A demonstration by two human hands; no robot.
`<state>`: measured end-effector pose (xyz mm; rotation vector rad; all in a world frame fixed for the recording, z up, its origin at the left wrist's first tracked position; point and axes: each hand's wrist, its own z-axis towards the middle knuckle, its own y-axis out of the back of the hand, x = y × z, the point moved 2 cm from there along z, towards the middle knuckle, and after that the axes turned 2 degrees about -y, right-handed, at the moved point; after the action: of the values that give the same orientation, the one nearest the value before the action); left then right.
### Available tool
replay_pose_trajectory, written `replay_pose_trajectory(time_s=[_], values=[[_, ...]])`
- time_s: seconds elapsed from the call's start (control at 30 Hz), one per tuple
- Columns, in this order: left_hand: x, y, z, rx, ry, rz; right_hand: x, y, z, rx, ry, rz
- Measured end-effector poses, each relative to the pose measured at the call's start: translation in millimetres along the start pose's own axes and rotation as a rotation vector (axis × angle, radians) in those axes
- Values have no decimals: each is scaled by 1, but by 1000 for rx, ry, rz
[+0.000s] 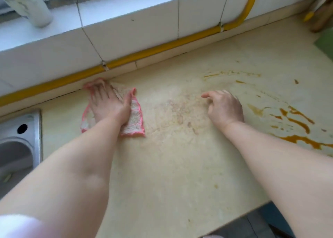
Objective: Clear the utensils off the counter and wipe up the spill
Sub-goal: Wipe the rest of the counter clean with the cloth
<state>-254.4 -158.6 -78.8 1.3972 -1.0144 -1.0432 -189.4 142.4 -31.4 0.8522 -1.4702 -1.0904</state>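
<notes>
Counter [180, 165]: cloth [134, 118] lies under left hand [108, 102], fingers [98, 90] flat; right hand [223, 106] apparently loosely curled, empty

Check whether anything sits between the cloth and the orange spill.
Only the right hand, resting on the counter between the cloth under the left hand and the orange spill; no utensil or other object shows there.
</notes>
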Motion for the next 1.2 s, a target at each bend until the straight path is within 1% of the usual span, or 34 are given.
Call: replay_pose_trajectory(time_s=[0.1, 0.2, 0.37, 0.47, 0.57, 0.67, 0.8, 0.9, 0.97, 1.03, 1.1, 1.2], values=[[-58, -2, 12, 70, -160, -16, -15, 6, 5, -17, -21, 26], [-114, -5, 7, 68, -360, -1, -31, 16, 3, -28, -52, 16], [-189, -8, -48, 113, -603, -24, -57, 29, -14, -5, -98, -29], [-208, -14, -93, 150, -687, -7, -63, 37, -26, -2, -114, -34], [-199, -14, -122, 171, -717, 27, -58, 38, -38, 60, -121, -32], [-165, -10, -138, 175, -656, 33, -49, 33, -50, 112, -101, -20], [-86, -4, -166, 177, -389, 56, -39, 31, -80, 195, -27, -15], [-19, 0, -196, 178, -160, 48, -40, 35, -106, 205, 19, -20], [13, 2, -227, 169, -11, 35, -48, 40, -123, 195, 38, -25], [23, 2, -257, 156, 104, 18, -59, 47, -137, 179, 35, -26], [10, 2, -282, 140, 174, -2, -75, 57, -151, 156, 16, -27], [-30, -4, -306, 143, 165, -22, -99, 73, -168, 128, 3, -31]])
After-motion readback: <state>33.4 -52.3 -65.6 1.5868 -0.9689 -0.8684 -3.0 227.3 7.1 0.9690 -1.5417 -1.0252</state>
